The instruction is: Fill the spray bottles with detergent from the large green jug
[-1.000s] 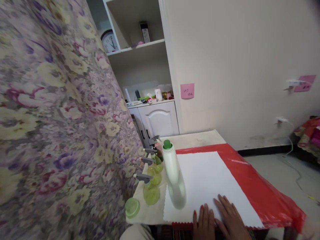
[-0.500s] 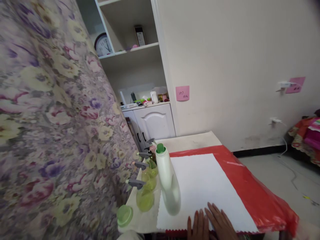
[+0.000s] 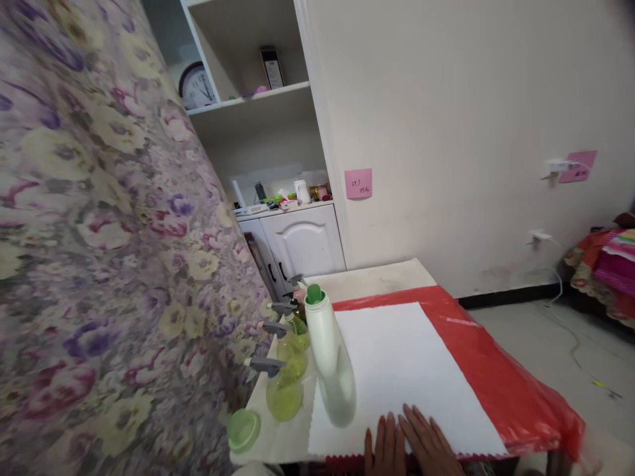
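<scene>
Both hands lie side by side at the near edge of a white sheet with a zigzag border (image 3: 397,357). My left hand (image 3: 385,446) rests flat, its fingers stretched out and pointing away. Close beside it, my right hand (image 3: 429,441) is flat too, fingers extended and slanting to the left. Neither holds anything. Left of the hands a tall pale green bottle (image 3: 333,370) stands uncapped on the sheet, with a green stopper-like piece (image 3: 314,293) in its mouth. A green cap (image 3: 243,430) sits at the table's near left corner.
Several spray bottles with yellow-green liquid (image 3: 284,400) line the table's left side. Red plastic (image 3: 489,354) lies under the sheet and hangs over the right edge. A floral curtain (image 3: 124,264) borders the left; a white cabinet (image 3: 310,241) stands behind.
The view has shifted slightly, so everything appears a little further left. Both hands stay flat on the sheet, and the bottle has not moved.
</scene>
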Tool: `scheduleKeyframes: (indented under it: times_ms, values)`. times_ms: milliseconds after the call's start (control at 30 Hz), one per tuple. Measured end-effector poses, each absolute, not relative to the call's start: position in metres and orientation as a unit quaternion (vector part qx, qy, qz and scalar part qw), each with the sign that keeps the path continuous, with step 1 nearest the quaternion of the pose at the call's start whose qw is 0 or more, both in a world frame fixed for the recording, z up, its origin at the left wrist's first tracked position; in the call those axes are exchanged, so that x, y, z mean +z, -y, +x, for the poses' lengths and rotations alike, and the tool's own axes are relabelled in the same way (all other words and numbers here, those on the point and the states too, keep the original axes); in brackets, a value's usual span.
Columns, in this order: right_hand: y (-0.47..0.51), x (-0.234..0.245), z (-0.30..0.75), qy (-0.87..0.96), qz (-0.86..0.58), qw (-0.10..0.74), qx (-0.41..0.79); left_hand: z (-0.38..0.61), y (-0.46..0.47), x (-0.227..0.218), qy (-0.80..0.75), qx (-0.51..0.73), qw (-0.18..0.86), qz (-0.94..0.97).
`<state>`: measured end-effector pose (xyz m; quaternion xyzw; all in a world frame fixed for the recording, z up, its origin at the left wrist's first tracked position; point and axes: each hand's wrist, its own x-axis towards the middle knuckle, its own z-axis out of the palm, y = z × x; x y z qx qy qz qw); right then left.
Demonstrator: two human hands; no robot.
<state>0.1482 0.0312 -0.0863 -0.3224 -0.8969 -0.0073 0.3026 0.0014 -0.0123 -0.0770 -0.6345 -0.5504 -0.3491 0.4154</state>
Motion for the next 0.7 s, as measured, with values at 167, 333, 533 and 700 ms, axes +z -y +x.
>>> scheduleKeyframes:
  times_ms: [167, 333, 533, 700]
  values:
    - [-0.020, -0.062, 0.150, 0.903, -0.345, 0.251, 0.052, -0.001, 0.021, -0.071, 0.570, -0.310, 0.397, -0.649]
    - [-0.010, -0.041, 0.151, 0.895, -0.373, 0.224, 0.098, -0.006, 0.029, -0.065, 0.583, -0.249, 0.386, -0.671]
    - [-0.010, -0.052, 0.147, 0.904, -0.355, 0.217, 0.100, -0.001, 0.034, -0.063, 0.601, -0.243, 0.367, -0.667]
    - [-0.012, -0.043, 0.150, 0.896, -0.358, 0.226, 0.137, -0.002, 0.043, -0.048, 0.630, -0.227, 0.251, -0.699]
